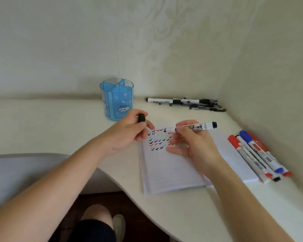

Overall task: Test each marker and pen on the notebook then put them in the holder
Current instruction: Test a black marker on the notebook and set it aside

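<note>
- My right grip (196, 144) pinches the marker (196, 127) between thumb and fingers. The barrel lies low and nearly flat, and its tip rests on the notebook (168, 172) at the top row of tick marks.
- My left grip (129, 133) is curled round the dark cap (141, 117), just left of the page's top edge.
- The step in hand, as I judge it, is the test stroke. I want one short tick in the free spot at the row's end, not on top of an earlier mark.
- Light pressure should do, since a felt tip pressed hard would probably blot the thin paper.
- Nothing pins the notebook except the heel of my right grip, so I draw the stroke towards me rather than pushing the page.
- With the cap so near, I can meet the tip squarely and press until it seats.
- The blue holder (116, 100) stands on the bench (42, 128) behind my left grip, within easy reach. The capped marker likely goes into one of its compartments.
- More markers (255, 154) lie to my right, and pens (187, 103) lie by the wall, so much of the task remains.
</note>
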